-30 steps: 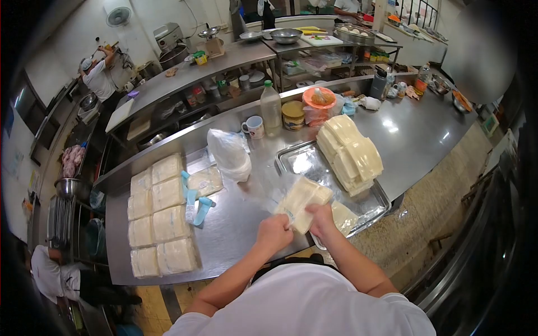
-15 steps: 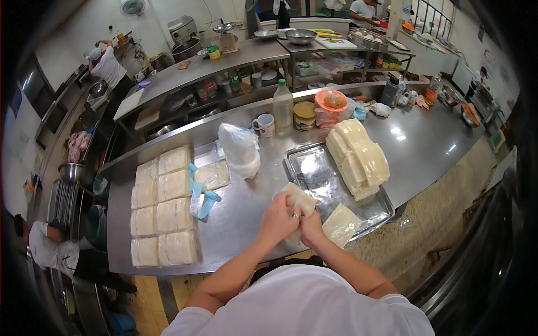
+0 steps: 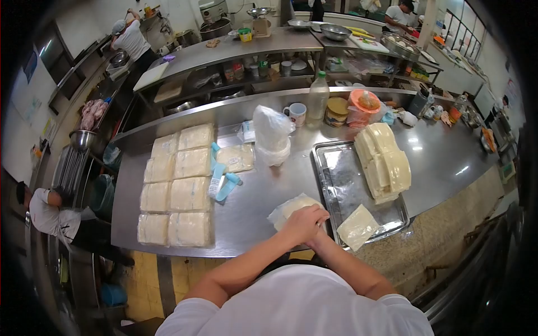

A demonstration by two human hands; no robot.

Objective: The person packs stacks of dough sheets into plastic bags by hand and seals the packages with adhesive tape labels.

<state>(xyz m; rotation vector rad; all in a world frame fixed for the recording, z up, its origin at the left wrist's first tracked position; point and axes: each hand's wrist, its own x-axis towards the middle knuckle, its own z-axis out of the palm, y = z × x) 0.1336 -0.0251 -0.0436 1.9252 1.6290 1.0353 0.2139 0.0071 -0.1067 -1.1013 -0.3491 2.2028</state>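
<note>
A clear plastic bag with pale square dough sheets (image 3: 288,208) lies just above the table's front edge, its flat end pointing left. My left hand (image 3: 305,224) is closed over the bag's right end, fingers curled together. Tucked against and partly under it is my right hand (image 3: 320,239), whose fingers are hidden by the left. Right beside them, a single stack of dough sheets (image 3: 358,227) rests over the front corner of the metal tray (image 3: 339,185). A tall block of stacked sheets (image 3: 384,162) stands on the tray's far right side.
Several bagged sheet packs (image 3: 176,193) sit in rows on the left, near a blue tape dispenser (image 3: 227,186). Farther back are a white plastic bag roll (image 3: 272,137), a mug (image 3: 297,115), a bottle (image 3: 318,101) and a can (image 3: 336,112). Other people work around the room.
The bag has gone from upright between both hands to lying flatter, extending left. My left hand has crossed over the right. The view has turned slightly left.
</note>
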